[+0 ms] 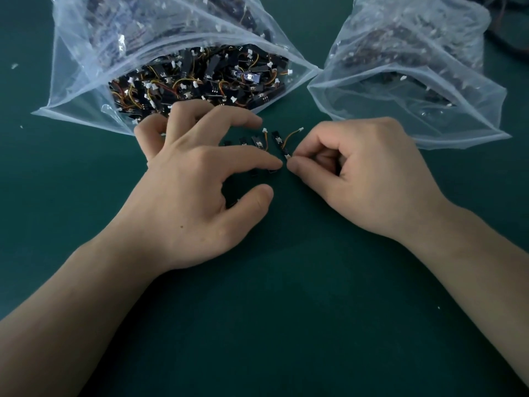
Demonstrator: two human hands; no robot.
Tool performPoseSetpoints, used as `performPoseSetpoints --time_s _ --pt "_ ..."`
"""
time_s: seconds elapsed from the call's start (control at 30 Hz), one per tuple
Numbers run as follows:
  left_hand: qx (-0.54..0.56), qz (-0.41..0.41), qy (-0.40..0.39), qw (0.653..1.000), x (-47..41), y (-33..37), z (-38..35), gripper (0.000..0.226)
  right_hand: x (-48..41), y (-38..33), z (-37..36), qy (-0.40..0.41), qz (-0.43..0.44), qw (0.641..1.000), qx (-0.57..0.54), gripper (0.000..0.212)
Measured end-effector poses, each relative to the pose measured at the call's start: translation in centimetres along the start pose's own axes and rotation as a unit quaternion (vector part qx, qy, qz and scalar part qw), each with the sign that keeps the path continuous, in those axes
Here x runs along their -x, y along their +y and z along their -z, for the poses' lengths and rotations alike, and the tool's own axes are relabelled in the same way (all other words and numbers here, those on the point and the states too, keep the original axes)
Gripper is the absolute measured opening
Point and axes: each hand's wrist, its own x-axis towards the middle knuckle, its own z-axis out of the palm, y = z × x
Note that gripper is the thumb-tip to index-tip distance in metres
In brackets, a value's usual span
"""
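Head view: small black module (pixel 286 152) trails orange wire (pixel 289 136), white plug (pixel 300 129).

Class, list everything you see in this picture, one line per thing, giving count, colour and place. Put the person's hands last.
large bag: one, clear plastic, far left, mouth open, full of black modules with orange wires and white plugs
second bag: one, clear plastic, far right, holds similar parts
loose modules: several, black, on the table between the hands
pinched module: one, black with a white tip, at the right fingertips
white scraps: a few, white, left of the table
dark cables: count unclear, dark, top right corner
table: one, dark green, under everything
left hand: one, fingers spread over the loose modules
right hand: one, pinches the pinched module
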Motion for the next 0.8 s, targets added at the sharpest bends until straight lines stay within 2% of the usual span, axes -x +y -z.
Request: performPoseSetpoints --time_s 0.27,0.63,0.7,0.8 --pt "-0.007 0.003 0.006 1.0 0.0 0.0 -0.1 0.034 0.0 0.0 0.0 -0.003 0.027 1.0 -0.004 0.008" --pt "-0.01 -0.008 -0.008 1.0 -0.1 0.0 0.0 0.036 -0.1 -0.2 0.1 -0.004 0.034 0.999 0.012 0.016" --pt "0.006 -0.013 0.01 1.0 -0.1 0.1 0.0 0.037 -0.1 -0.4 0.1 0.005 0.038 0.999 0.013 0.016" --pt "0.055 0.003 0.098 0.994 -0.1 -0.1 0.2 0.034 0.2 -1.2 0.3 0.052 0.075 0.995 0.026 0.018"
